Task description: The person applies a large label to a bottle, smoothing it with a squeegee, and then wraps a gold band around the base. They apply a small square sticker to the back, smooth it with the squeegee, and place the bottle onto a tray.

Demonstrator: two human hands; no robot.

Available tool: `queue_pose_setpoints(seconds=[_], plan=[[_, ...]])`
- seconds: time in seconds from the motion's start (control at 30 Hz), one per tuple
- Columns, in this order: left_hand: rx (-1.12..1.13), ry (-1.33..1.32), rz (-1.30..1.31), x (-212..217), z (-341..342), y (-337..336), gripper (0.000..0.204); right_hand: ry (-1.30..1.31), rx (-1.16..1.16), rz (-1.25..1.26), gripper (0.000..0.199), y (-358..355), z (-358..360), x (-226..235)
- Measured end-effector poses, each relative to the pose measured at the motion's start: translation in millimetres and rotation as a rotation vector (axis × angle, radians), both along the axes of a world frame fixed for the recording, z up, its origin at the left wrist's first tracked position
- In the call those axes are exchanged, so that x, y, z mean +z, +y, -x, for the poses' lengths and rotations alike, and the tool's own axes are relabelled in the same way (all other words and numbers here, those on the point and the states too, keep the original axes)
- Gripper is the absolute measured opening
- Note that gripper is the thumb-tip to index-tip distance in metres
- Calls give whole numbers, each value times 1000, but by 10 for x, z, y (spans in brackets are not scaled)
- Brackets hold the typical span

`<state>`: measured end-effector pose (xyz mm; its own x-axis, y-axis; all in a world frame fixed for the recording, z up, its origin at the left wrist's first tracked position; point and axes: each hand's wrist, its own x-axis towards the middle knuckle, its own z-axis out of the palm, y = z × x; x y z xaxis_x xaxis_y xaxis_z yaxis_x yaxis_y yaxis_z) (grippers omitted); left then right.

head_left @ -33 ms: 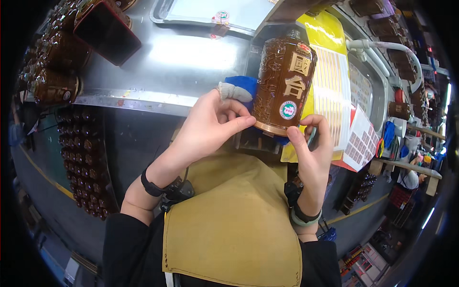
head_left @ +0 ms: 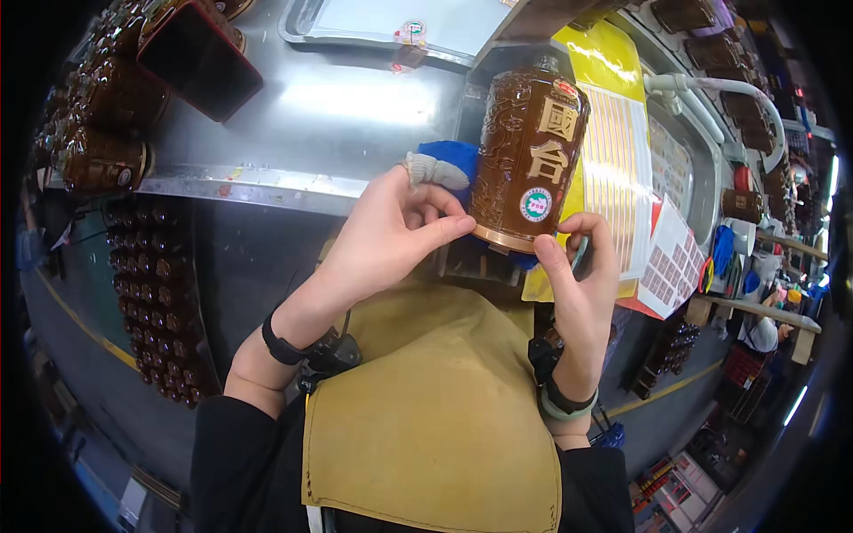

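Note:
A brown glazed bottle [head_left: 524, 151] with raised gold characters and a round green-and-white sticker [head_left: 536, 204] lies tilted, its neck away from me and its base toward me. Around the base runs a shiny gold strip [head_left: 505, 239]. My left hand [head_left: 404, 226] presses its thumb on the strip's left end; the other fingers curl, and grey fabric covers a fingertip by the bottle's side. At the strip's right end is my right hand [head_left: 582, 266], thumb against the base edge and fingers bent behind. Blue cloth [head_left: 449, 155] shows under the bottle.
Sheets of gold strips [head_left: 617, 169] lie on a yellow sheet [head_left: 600, 58] at right, beside a sheet of small labels [head_left: 673, 271]. On the metal table [head_left: 267, 133] are a dark phone [head_left: 200, 62], brown bottles [head_left: 102, 164] and a tray [head_left: 306, 37]. More bottles [head_left: 155, 311] stand at lower left.

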<state>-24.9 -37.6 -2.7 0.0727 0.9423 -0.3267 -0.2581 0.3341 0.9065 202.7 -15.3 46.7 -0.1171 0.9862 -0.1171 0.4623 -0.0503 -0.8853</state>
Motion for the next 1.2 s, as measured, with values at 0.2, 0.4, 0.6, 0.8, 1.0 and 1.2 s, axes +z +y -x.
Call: queue_pose_setpoints(seconds=[0.2,0.4,0.6,0.8,1.0,1.2], plan=[[-38,36,22,20,45,21,37,-4,-2,5,32,-1,-3,6],[78,299,-212,-102,30,-7,60,6,6,27,31,-9,-66,19],[20,791,-673,-318,-186,109,92,244,-92,80,26,-11,-76,126],[130,723,-807,-91,-262,71,85,277,-60,16,25,-83,-272,18],[145,546,-664,-79,-358,63,89,200,-114,-70,20,-203,-232,29],[139,582,-662,-117,-364,59,88,36,-20,-184,15,-135,-145,122]])
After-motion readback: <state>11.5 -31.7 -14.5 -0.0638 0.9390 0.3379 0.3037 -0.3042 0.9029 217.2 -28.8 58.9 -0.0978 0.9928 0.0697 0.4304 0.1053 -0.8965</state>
